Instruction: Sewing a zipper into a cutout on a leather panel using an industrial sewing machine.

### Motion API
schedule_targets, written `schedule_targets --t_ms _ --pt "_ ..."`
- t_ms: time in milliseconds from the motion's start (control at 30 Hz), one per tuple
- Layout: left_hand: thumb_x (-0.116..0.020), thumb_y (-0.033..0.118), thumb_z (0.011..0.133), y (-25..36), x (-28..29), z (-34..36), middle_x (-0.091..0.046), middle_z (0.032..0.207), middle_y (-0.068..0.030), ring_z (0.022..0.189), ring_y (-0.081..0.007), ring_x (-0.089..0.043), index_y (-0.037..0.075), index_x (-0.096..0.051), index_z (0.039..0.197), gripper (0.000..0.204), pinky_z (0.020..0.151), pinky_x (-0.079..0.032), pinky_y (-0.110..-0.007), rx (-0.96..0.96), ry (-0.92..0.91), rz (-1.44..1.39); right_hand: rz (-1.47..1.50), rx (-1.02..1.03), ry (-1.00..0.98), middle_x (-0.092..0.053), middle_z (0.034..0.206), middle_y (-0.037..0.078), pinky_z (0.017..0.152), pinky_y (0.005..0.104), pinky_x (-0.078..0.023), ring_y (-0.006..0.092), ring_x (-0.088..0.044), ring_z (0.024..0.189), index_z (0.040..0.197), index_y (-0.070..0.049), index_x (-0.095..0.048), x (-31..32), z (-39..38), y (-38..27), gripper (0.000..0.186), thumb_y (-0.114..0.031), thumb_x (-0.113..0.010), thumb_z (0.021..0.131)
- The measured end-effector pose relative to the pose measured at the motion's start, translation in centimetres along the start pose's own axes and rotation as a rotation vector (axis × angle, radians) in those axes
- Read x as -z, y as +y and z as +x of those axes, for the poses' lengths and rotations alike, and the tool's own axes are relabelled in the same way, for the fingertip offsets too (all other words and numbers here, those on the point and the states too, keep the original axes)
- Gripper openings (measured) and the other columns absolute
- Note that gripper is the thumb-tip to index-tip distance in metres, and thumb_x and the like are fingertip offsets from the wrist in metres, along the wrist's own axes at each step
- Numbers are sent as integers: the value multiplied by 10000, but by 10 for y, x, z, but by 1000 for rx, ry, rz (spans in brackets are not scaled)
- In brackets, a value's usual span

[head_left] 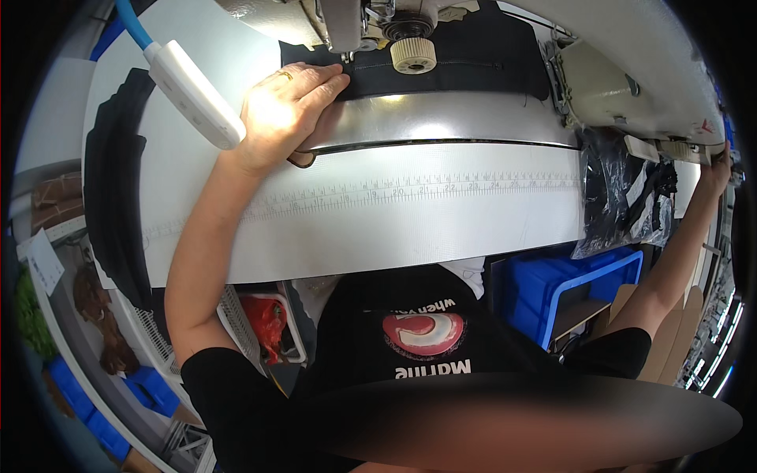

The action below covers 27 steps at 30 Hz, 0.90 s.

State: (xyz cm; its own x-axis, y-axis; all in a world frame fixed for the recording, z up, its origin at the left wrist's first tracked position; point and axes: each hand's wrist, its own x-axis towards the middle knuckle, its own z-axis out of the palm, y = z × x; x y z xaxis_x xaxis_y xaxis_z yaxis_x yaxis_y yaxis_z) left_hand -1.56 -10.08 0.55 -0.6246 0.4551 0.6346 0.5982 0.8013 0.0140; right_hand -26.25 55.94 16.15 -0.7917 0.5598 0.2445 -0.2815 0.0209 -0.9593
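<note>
At the top of the head view, black fabric point(473, 75) with a stitched line lies on the bed of a sewing machine point(654, 87). My left hand point(290, 102), with a ring on one finger, rests flat on the fabric's left end. Its fingertips are close beside the needle and presser foot point(347, 57). At the far right, my right hand point(716, 172) reaches up to the end of the machine, by the handwheel. Most of its fingers are hidden there. A ridged cream knob point(413, 56) stands in front of the fabric.
A white box on a blue cable point(197, 94) hangs beside my left wrist. Folded black fabric point(118, 189) drapes over the white table's point(441, 213) left edge. A plastic bag of black pieces point(623, 189) lies at right, above a blue bin point(544, 292). Baskets stand below left.
</note>
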Motion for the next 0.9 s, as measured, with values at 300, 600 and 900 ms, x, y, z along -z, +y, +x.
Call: schedule_targets --t_ms 300,600,900 --pt "-737 102 678 3 3 2 -708 986 -95 847 -223 -690 29 -707 959 292 810 -565 -323 11 -18 -13 174 46 -68 -621 1214 155 1022 463 -452 287 -583 1151 1202 19 -576 30 33 28 367 -265 -475 993" --pt "-758 74 678 3 4 3 -705 965 -97 850 -236 -688 29 -703 979 309 830 -563 -335 41 -36 -46 -183 -256 -162 -606 1247 167 1000 439 -467 303 -577 1157 1283 10 -536 17 46 -4 408 -274 -486 994" --pt "-701 21 659 1 -1 2 -705 1001 -98 823 -229 -688 18 -685 984 325 725 -555 -312 14 29 -59 -277 1061 0 -683 1006 165 736 317 -559 205 -662 852 1029 61 -652 -76 -190 -32 175 -38 -634 886"
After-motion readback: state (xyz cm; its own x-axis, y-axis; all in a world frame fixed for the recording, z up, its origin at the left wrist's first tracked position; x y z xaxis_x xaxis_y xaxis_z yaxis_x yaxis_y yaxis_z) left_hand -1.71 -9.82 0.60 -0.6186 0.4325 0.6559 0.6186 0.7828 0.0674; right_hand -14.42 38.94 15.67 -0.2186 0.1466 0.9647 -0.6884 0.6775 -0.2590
